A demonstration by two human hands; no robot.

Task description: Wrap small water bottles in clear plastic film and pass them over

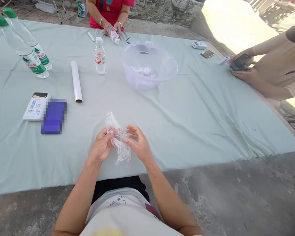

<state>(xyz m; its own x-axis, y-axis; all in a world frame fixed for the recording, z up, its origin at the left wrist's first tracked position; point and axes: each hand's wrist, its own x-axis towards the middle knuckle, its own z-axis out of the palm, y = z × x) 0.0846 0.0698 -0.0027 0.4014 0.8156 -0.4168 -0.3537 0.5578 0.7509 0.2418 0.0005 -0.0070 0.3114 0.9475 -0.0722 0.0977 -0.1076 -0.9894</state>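
Both my hands meet over the near edge of a pale green cloth (186,124). Between them is a crumpled strip of clear plastic film (118,141). My left hand (102,146) pinches the film from the left, fingers closed on it. My right hand (137,142) grips it from the right with thumb and fingers, the other fingers slightly spread. The film sticks up past my fingers and hangs down below them.
A clear plastic bowl (149,65), a small water bottle (100,55), a white roll (76,82), two large green-capped bottles (27,46), a white box (36,106) and a blurred blue item (54,116) lie on the cloth. A person in red opposite holds a bottle (113,34); another at right holds a device (241,62).
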